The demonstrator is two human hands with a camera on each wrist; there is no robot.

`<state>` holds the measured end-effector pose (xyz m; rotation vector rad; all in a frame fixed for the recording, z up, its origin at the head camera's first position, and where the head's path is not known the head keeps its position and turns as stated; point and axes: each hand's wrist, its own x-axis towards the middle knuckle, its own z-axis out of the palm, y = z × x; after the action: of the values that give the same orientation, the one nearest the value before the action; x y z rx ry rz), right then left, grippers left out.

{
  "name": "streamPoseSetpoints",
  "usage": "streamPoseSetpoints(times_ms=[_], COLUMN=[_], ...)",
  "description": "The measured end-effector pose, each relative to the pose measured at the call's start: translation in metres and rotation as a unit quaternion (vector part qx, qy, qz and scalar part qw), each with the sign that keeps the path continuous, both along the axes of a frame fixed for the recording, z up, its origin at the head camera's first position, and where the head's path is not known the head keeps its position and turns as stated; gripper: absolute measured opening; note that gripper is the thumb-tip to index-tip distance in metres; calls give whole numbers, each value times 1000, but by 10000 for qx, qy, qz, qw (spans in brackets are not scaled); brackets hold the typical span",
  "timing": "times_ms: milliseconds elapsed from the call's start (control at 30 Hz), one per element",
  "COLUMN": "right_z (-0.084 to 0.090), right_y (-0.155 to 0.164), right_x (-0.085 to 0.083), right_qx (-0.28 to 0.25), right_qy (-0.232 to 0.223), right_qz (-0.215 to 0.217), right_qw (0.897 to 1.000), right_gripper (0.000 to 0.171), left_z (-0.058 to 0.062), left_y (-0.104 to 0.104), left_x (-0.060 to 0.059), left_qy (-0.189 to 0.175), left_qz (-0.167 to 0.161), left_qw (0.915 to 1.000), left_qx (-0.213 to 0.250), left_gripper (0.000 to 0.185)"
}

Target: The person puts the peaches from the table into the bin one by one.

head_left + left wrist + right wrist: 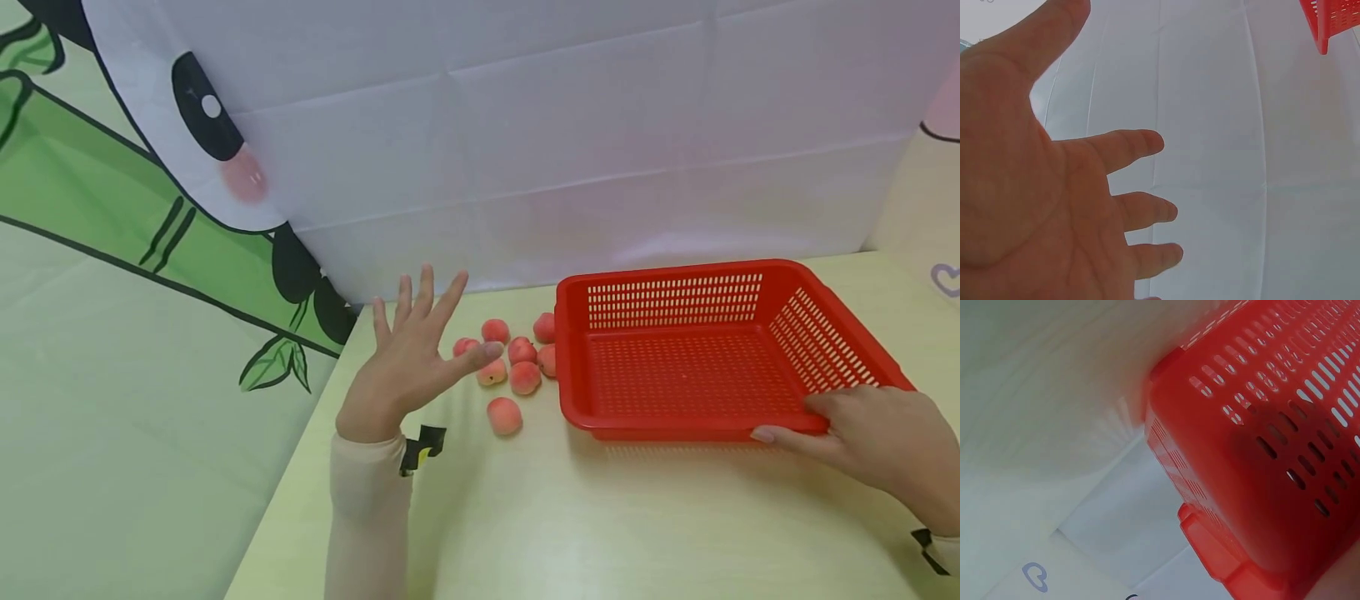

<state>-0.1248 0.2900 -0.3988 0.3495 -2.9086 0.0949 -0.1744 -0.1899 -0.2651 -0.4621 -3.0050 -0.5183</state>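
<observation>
A red plastic basket (682,379) with slotted sides stands at the right of the table, nothing inside it. My right hand (888,433) grips its near right corner, thumb along the outside of the front wall and fingers over the rim. In the right wrist view the slotted basket wall (1210,444) fills much of the frame. My left hand (408,358) is raised with fingers spread, holding nothing; its bare palm (1041,187) shows in the left wrist view. Several peaches (524,377) lie on the table between that hand and the basket, one peach (504,416) nearer the front.
The pale table (600,533) ends at a left edge beside a green printed cloth (150,400). A white cloth backdrop (525,142) hangs behind the table. Some peaches (545,327) lie close against the basket's left side.
</observation>
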Motion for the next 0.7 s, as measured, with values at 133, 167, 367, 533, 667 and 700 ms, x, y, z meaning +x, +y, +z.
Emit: streamPoseSetpoints(times_ms=[133, 167, 367, 533, 667, 700], right_z=[-3, -3, -1, 4, 6, 7], right_y=[0, 0, 0, -2, -2, -3], right_x=[0, 0, -3, -4, -5, -5], right_qx=[-103, -121, -111, -21, 48, 61], right_qy=[308, 368, 207, -248, -475, -507], right_qz=[93, 118, 143, -12, -122, -139], right_qw=[9994, 9992, 9996, 9997, 9988, 9986], right_gripper=[68, 68, 64, 64, 67, 67], left_z=[0, 0, -2, -8, -18, -20], left_y=[3, 5, 12, 18, 23, 24], left_x=[-1, -1, -2, -8, -12, -13], left_qy=[90, 130, 467, 367, 25, -77], left_qz=[-111, -138, -318, -382, -462, -472], left_qw=[9999, 9998, 9984, 9986, 9989, 9988], left_qx=[-9, -7, 30, 15, 34, 49], left_gripper=[99, 99, 93, 83, 79, 78])
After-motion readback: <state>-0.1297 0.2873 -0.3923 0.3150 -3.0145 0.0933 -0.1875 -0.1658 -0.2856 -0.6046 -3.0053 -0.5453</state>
